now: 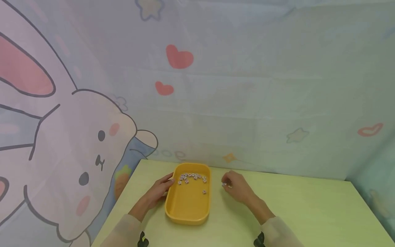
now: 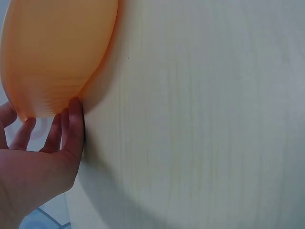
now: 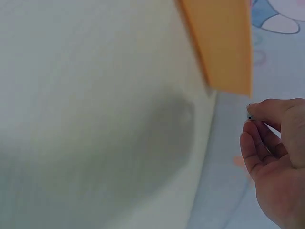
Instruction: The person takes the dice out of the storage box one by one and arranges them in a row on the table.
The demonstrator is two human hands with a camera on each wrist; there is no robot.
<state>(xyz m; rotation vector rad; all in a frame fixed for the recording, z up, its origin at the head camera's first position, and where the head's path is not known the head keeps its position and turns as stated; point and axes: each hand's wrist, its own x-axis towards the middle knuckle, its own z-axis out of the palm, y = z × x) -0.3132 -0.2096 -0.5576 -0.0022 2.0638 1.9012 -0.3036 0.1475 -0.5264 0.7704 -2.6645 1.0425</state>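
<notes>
A yellow tray [image 1: 189,209] lies on the table, holding several small white dice [image 1: 186,181], most of them toward its far end. My left hand [image 1: 158,190] holds the tray's left side, with a digit at the rim and the other fingertips against the outer wall. In the left wrist view that wall meets the fingers [image 2: 71,126]. To the right of the tray, my right hand [image 1: 238,187] pinches a die [image 3: 249,112] between thumb and fingertips, the other fingers curled beneath. The die shows only partly.
The pale table [image 1: 302,202] extends right of the tray. Behind it hangs a cloth backdrop [image 1: 247,103] printed with a rabbit, hearts and stars. A dark wrist strap [image 1: 259,239] shows at the right sleeve.
</notes>
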